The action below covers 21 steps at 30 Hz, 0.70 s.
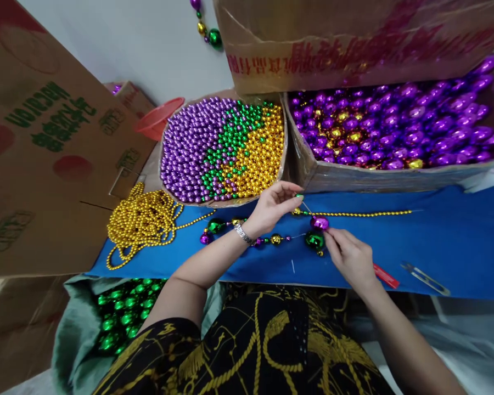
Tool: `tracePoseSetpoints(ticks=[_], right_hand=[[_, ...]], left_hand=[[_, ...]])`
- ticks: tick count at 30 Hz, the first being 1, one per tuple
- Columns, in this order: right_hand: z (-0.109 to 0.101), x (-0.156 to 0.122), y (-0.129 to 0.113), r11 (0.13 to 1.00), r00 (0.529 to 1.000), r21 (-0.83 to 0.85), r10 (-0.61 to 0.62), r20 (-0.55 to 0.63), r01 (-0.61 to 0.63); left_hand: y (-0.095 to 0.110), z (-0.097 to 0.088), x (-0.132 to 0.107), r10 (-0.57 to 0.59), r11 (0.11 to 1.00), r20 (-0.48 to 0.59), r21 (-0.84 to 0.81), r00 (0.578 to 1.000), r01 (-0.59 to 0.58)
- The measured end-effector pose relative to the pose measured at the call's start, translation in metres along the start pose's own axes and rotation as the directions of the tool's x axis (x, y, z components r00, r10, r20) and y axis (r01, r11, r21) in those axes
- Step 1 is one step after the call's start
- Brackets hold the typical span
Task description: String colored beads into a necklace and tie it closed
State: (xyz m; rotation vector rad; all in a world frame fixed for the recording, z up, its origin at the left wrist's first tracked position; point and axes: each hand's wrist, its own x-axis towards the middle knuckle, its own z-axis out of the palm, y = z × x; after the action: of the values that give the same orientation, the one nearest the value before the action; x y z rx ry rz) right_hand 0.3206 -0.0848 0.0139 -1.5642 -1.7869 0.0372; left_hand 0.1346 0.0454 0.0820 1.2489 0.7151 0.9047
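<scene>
My left hand [276, 204], with a metal watch band at the wrist, pinches a small green bead [299, 196] and its thread between thumb and fingertips. The fingers of my right hand [352, 257] are closed at the edge of a large purple bead [319, 222] on the same string. Just below hangs a large green bead [314, 240]. The rest of the bead string [276, 239], in purple, green and gold, curves left across the blue cloth [456, 230], partly hidden by my left wrist. Behind my hands lies a straight strand of gold beads [366, 214].
A box of small purple, green and gold beads [222, 148] stands ahead, beside a box of larger purple beads [407, 126]. Gold strands [142, 222] lie heaped at left. Thread snips [426, 278] and a red strip [386, 276] lie at right. A sack holds green beads [125, 312].
</scene>
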Motion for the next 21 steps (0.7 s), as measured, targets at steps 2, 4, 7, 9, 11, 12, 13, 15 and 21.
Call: tracePoseSetpoints(ticks=[2,4,7,9,11,12,13,15,21], right_hand=[[0.001,-0.006,0.015,0.997,0.998,-0.040,0.060,-0.007,-0.060],[0.006,-0.014,0.027,0.988,0.988,-0.008,0.155,0.005,-0.155],[0.023,-0.026,0.034,0.948,0.952,0.093,0.298,0.067,-0.304],[0.034,-0.031,0.033,0.928,0.936,0.132,0.334,0.117,-0.347],[0.040,-0.033,0.031,0.926,0.934,0.150,0.325,0.151,-0.347],[0.040,-0.034,0.031,0.926,0.934,0.155,0.319,0.161,-0.343],[0.039,-0.033,0.031,0.924,0.933,0.163,0.320,0.163,-0.346],[0.030,-0.032,0.033,0.903,0.926,0.206,0.358,0.121,-0.377],[-0.001,-0.013,0.040,0.829,0.885,0.370,0.465,-0.036,-0.420]], left_hand=[[-0.013,0.014,0.000,0.048,0.996,0.065,0.070,0.997,-0.052],[-0.030,0.029,0.001,0.069,0.986,0.132,0.142,0.989,-0.087],[-0.060,0.047,0.001,0.080,0.952,0.206,0.273,0.975,-0.136],[-0.077,0.053,0.002,0.071,0.939,0.237,0.312,0.969,-0.145],[-0.089,0.055,0.004,0.034,0.947,0.269,0.300,0.963,-0.118],[-0.093,0.055,0.005,0.014,0.950,0.282,0.296,0.959,-0.101],[-0.096,0.054,0.006,0.000,0.947,0.293,0.308,0.956,-0.095],[-0.097,0.053,0.008,-0.003,0.916,0.324,0.380,0.946,-0.128],[-0.095,0.060,0.010,-0.008,0.775,0.489,0.554,0.872,-0.303]])
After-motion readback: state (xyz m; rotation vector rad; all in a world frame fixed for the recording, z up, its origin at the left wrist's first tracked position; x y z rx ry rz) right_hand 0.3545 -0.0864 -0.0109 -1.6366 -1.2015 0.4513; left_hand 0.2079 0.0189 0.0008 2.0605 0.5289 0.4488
